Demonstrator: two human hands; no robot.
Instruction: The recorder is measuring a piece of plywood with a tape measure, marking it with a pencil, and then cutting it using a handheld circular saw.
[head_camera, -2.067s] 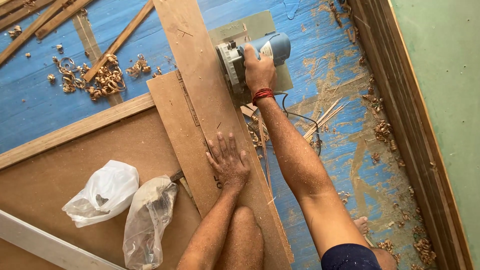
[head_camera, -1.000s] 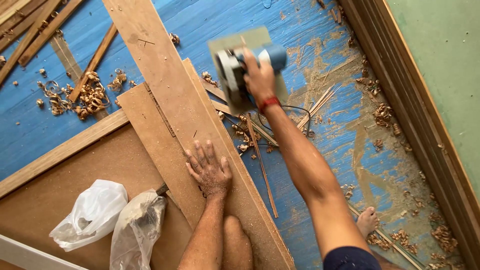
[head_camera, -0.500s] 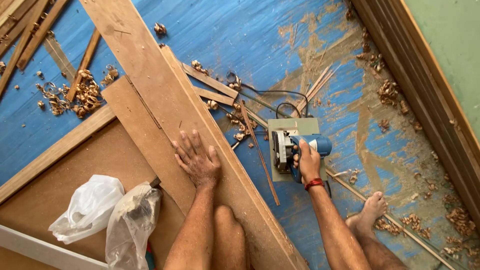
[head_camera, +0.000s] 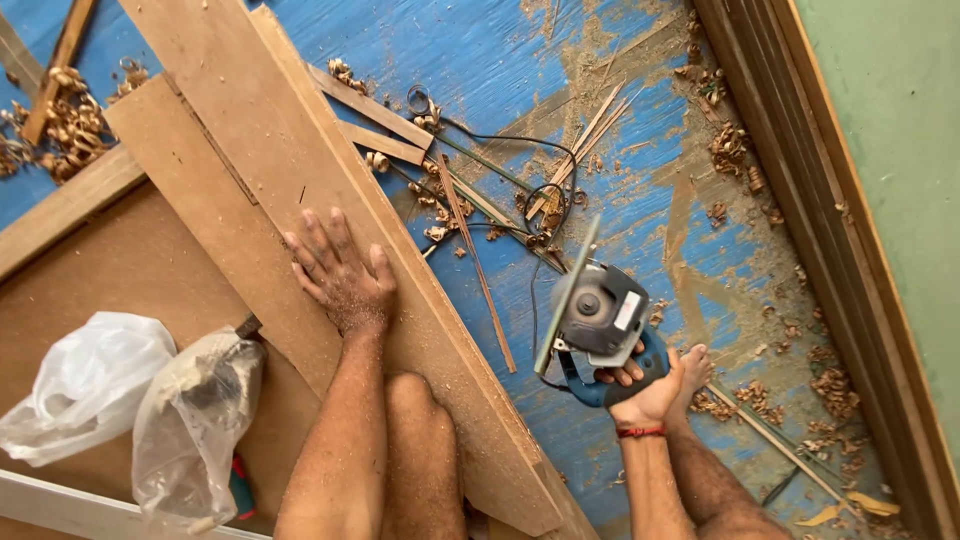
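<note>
We find the right hand (head_camera: 640, 390) clamped around the blue handle of a circular saw (head_camera: 598, 318). The saw has a dark grey motor housing with a pale rectangular label on its side, and its flat base plate stands on edge, tilted. It is held clear of the long wooden board (head_camera: 300, 170), over the blue floor (head_camera: 520, 60), just beside the person's bare foot (head_camera: 692, 370). A black cord (head_camera: 500, 140) loops across the floor behind it.

The left hand (head_camera: 340, 272) lies flat on the board, fingers spread, gripping nothing, dusted with sawdust.

We note two plastic bags at lower left on a brown panel (head_camera: 120, 260): a white one (head_camera: 85, 385) and a clear one (head_camera: 195, 425) beside it, touching. Wood shavings (head_camera: 65, 125) and thin offcut strips (head_camera: 475, 260) litter the floor.
</note>
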